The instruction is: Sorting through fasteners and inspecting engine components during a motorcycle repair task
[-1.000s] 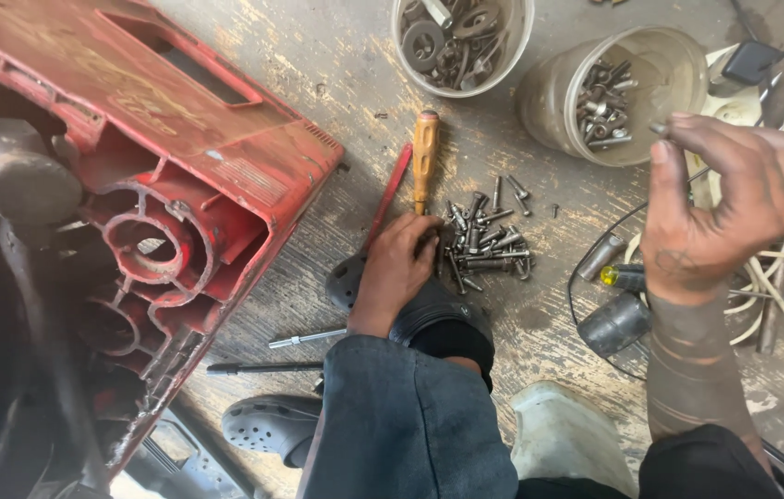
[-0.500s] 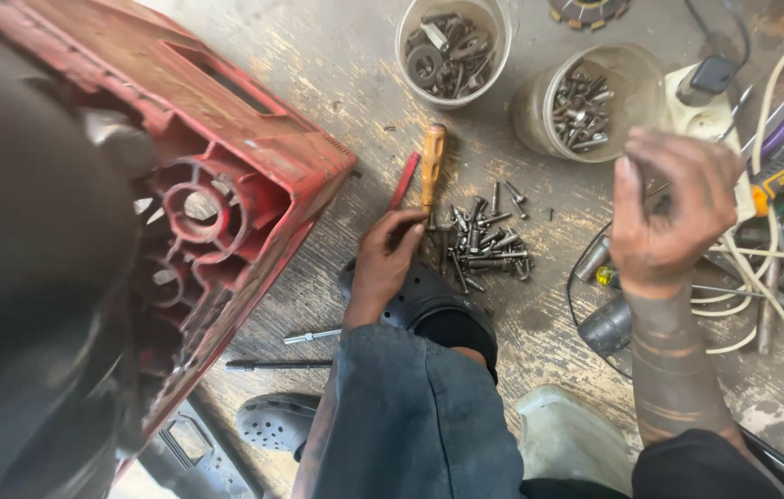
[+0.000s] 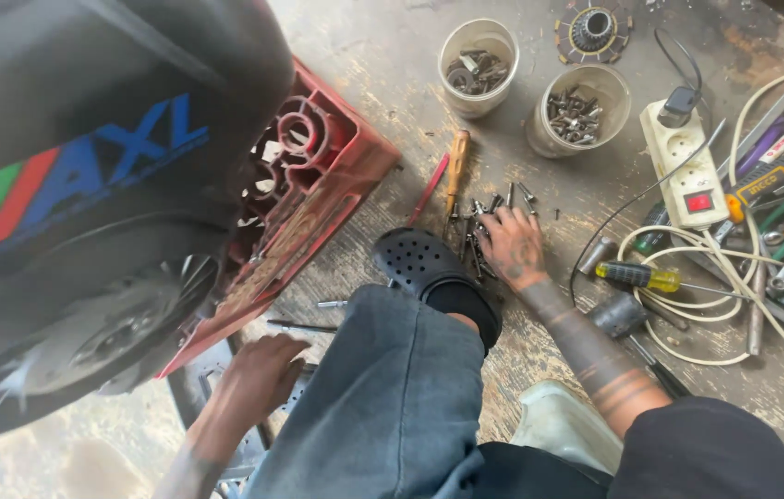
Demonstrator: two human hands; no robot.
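Screws (image 3: 493,222) (loose) before two cups (image 3: 577,115)

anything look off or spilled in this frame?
Mostly clutter. Loose screws lie scattered on the bare floor under the right hand, though two tubs of hardware stand upright nearby. White cable tangles over the tools beside the power strip. The red crate sits tilted. No visible damage.

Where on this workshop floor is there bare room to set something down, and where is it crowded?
Bare floor lies between the red crate and the two plastic cups, and below the tangle of white cable, near the picture's right lower corner. It is crowded around the right hand on the screw pile, and among the tools at right.
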